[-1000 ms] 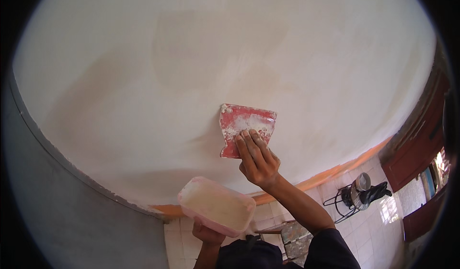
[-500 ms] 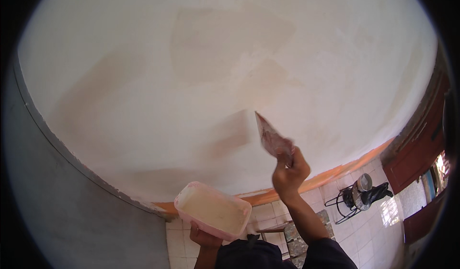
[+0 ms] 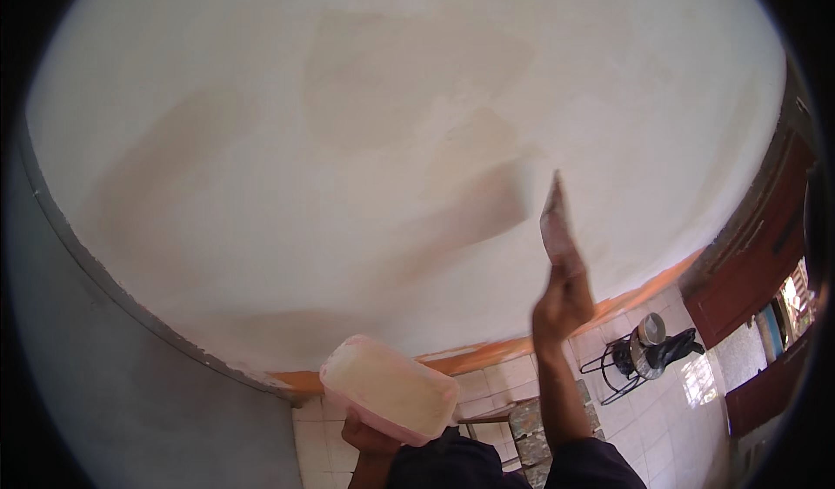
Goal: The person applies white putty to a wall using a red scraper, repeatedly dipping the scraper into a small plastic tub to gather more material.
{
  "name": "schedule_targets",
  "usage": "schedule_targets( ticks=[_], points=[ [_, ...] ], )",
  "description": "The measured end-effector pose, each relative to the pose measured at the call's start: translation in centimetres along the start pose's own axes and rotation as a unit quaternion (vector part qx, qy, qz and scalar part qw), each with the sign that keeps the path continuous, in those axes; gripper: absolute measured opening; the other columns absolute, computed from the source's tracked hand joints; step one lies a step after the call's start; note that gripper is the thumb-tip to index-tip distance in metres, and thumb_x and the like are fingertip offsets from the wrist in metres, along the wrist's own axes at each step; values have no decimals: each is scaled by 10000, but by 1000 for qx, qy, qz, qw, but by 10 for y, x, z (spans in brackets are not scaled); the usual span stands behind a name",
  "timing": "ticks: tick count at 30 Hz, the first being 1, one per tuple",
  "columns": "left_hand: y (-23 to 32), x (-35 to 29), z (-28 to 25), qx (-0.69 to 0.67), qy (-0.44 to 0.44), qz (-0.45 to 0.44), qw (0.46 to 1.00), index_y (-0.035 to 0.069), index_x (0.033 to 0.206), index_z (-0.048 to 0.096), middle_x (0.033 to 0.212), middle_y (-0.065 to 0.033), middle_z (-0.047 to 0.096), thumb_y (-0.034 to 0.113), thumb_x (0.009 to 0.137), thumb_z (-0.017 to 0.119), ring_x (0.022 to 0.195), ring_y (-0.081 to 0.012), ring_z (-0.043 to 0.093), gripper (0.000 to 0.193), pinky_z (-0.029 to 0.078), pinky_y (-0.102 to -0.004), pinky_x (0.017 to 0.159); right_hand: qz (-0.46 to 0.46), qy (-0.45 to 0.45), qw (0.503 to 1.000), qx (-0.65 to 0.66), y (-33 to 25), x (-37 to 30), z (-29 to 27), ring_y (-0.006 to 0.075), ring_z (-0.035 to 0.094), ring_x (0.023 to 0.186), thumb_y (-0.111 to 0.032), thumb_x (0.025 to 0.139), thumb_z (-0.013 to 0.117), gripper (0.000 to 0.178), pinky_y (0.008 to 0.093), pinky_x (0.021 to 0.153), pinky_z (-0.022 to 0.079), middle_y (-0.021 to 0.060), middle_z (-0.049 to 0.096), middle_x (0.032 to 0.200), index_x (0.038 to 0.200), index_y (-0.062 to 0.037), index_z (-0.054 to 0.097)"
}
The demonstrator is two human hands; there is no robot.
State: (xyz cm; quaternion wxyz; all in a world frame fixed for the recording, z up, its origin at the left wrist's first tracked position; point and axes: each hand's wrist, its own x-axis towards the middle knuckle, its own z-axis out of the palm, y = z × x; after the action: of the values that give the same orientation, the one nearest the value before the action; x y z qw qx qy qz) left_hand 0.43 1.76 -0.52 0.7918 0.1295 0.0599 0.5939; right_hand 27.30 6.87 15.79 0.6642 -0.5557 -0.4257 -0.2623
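Pink tub (image 3: 383, 424) held low, flat scraper (image 3: 555, 232) raised at the pale wall (image 3: 261, 254).

Left hand (image 3: 370, 434) is clasped on the tub's lower left side, with pale paste (image 3: 396, 389) inside; right hand (image 3: 564, 306) is closed around the scraper, seen nearly edge-on (its shadow (image 3: 487, 202) falls to the left), so whether the blade touches the wall is hard to tell. An orange strip (image 3: 457, 363) edges the wall's foot above the tiled floor (image 3: 648, 428).
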Motion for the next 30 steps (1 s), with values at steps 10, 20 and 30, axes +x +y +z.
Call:
schedule_targets(
  ticks=[10, 20, 30],
  points=[
    [10, 6, 7, -9, 18, 22, 1000, 102, 1510, 257, 1509, -145, 358, 489, 899, 565, 1372, -386, 363, 786, 317, -591, 1111, -265, -11, 956, -125, 29, -62, 84, 338, 670, 1062, 64, 816, 688, 180, 373, 811, 604, 159, 684, 1092, 992, 30, 711],
    [16, 9, 5, 3, 25, 45, 999, 111, 1510, 268, 1516, -135, 354, 491, 905, 557, 1380, -367, 357, 771, 309, -581, 1120, -233, -191, 953, -29, 28, -120, 29, 316, 684, 1038, 99, 838, 581, 249, 383, 838, 584, 157, 694, 1065, 1057, 34, 682],
    [17, -6, 3, 34, 55, 92, 994, 114, 1510, 277, 1521, -130, 352, 525, 920, 525, 1382, -374, 358, 760, 304, -581, 1124, -201, 31, 976, -84, 9, -21, 41, 353, 687, 857, 54, 893, 555, 225, 386, 740, 572, 198, 694, 991, 1091, 65, 661]
  ],
)
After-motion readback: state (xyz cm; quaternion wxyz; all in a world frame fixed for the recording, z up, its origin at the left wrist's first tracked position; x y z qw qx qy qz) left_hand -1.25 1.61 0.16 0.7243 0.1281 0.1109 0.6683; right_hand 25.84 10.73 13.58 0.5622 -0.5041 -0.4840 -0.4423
